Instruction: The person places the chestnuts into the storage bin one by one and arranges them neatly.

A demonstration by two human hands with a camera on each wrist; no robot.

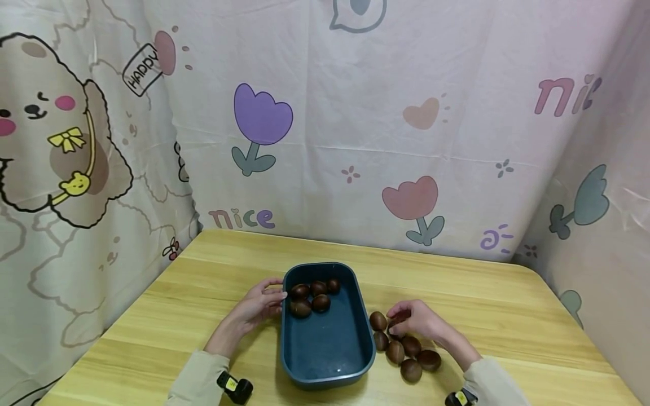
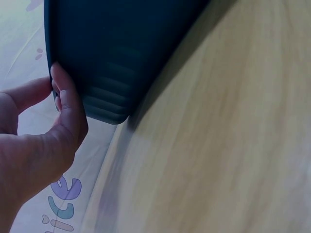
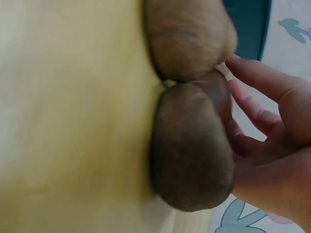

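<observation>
We found the left hand point(image 1: 258, 306) pinching the rim of a dark-blue, rounded-rectangular plastic box point(image 1: 332, 349) to its right; the right hand point(image 1: 420, 322) curled round one glossy brown chestnut point(image 3: 219, 94), loose chestnuts point(image 1: 395, 353) clustered beside it.

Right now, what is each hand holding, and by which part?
The left hand holds the dark blue, round-cornered tray by its left rim. The right hand touches a glossy brown, rounded chestnut; whether it grips it cannot be told.
</observation>
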